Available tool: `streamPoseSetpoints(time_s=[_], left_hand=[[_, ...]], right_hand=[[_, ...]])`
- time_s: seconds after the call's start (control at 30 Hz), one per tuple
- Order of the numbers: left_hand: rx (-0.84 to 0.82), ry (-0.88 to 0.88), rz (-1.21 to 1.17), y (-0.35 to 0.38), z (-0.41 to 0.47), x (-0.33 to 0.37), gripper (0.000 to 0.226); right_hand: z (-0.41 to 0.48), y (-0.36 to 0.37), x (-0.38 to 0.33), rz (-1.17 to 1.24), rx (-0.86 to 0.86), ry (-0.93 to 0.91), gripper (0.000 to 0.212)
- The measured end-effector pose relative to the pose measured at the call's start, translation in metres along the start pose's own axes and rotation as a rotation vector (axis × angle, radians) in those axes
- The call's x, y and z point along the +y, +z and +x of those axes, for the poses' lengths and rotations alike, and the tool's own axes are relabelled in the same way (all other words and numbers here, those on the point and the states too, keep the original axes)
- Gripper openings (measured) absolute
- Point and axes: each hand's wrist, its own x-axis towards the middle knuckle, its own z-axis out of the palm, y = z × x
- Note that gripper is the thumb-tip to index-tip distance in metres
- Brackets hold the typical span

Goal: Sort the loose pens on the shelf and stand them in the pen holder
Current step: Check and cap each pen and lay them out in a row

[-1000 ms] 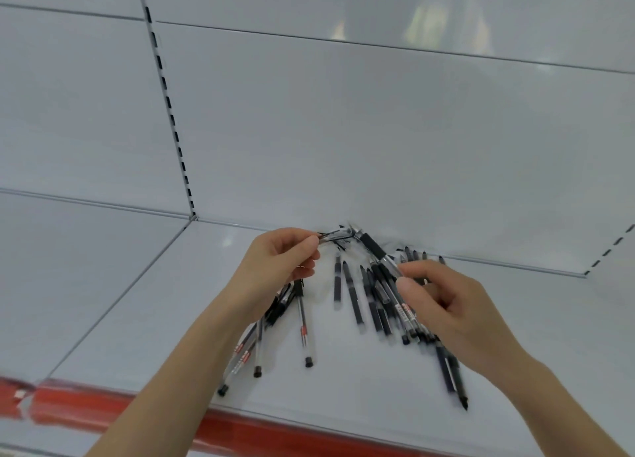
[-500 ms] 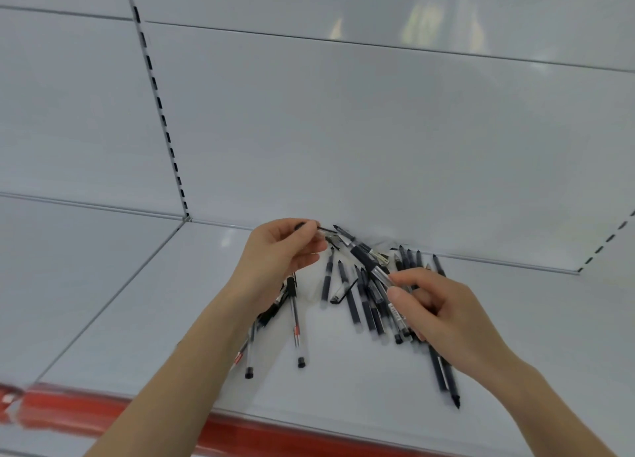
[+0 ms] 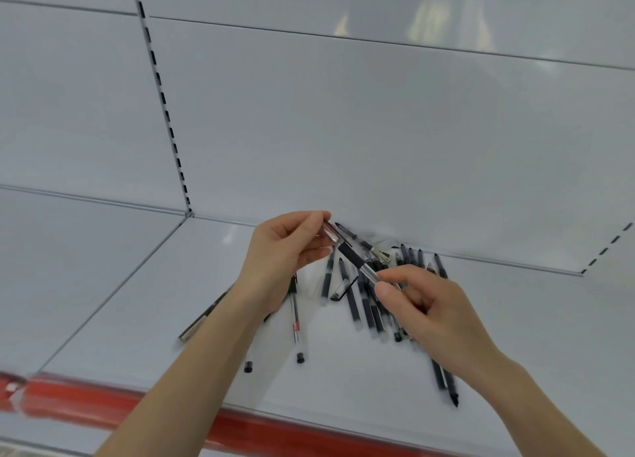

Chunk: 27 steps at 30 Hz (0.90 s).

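Both hands held a single pen (image 3: 350, 254) just above the shelf (image 3: 165, 305). The left hand (image 3: 285, 254) pinched its clear end between thumb and fingertips, and the right hand (image 3: 422, 305) pinched the barrel below the black grip. Beneath them the loose pens (image 3: 367, 310) lay on the white shelf, most fanned in a dark pile under the right hand. A red-labelled pen (image 3: 296, 324) lay beside the left wrist. A red strip (image 3: 103, 401) edged the shelf front, and a slotted upright (image 3: 165, 106) ran up the back panel (image 3: 343, 130).
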Motion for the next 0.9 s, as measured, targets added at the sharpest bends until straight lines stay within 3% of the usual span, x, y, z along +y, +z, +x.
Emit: streamPoseSetpoints(time_s=[0.37,0.57,0.77,0.9], left_hand=[[0.079,0.155,0.044,0.015,-0.004,-0.001,0.015],[0.144,0.058,0.067,0.004,0.005,-0.006,0.012],[0.219,0.041,0.264,-0.025,0.015,-0.001,0.008],[0.240,0.068,0.575,-0.050,0.020,0.002,0.010]], right_hand=[[0.003,0.011,0.004,0.036,0.071,-0.033,0.012],[0.018,0.006,0.002,0.007,-0.113,0.134,0.028],[0.036,0.005,0.025,-0.258,-0.100,0.092,0.020],[0.041,0.015,0.030,-0.469,-0.196,0.109,0.022]])
